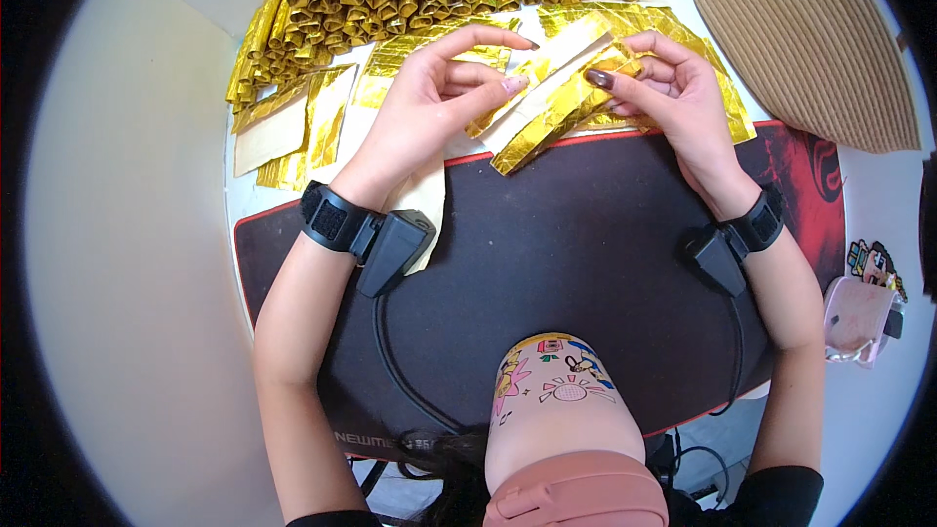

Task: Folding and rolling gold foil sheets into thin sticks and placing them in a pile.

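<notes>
Right grip (678, 88): clamped on gold foil sheet (549, 127) | left grip (429, 88): thumb and fingers apart | risk: sheet may twist or crease crookedly, being pinched one-sidedly

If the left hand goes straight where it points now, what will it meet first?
Probably the gold foil paper held by the right hand, unless already touching it; depth is unclear.

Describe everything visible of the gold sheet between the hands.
The gold sheet looks like shiny, crinkled foil, with a pale band beside its near gold side, which seems folded over. It slants up rightward, its lower corner over the dark mat. The right hand grips its right end; the left hand's contact is unclear.
</notes>
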A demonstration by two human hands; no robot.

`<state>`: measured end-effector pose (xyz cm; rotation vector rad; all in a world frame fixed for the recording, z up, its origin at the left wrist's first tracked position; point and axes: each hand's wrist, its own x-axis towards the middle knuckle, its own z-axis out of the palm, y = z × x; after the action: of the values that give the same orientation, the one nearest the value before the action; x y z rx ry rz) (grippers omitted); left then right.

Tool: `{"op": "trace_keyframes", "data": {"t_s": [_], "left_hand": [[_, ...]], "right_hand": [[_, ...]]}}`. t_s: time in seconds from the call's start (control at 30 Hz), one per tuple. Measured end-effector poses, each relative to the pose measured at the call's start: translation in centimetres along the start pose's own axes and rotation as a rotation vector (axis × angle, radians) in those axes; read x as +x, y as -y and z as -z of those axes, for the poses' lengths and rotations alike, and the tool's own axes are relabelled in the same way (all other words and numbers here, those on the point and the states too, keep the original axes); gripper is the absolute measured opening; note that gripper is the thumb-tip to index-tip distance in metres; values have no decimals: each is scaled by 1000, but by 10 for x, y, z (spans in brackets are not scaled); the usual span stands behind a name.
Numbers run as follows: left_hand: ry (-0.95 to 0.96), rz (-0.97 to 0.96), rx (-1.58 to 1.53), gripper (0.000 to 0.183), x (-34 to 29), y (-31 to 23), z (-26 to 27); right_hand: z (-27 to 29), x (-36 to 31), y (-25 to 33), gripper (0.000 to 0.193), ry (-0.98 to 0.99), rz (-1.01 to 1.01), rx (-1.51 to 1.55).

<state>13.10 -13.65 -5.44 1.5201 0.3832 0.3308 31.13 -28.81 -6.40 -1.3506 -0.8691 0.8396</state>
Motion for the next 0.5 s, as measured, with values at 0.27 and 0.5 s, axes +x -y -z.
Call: {"op": "trace_keyframes", "data": {"t_s": [0.27,0.5], "left_hand": [[55,-9,242,54,-4,3,-12],[15,24,249,65,-7,1,-16]], "right_hand": [[-2,-1,-1,39,10,62,-58],[-3,-1,2,28,-6,-23,35]]}}
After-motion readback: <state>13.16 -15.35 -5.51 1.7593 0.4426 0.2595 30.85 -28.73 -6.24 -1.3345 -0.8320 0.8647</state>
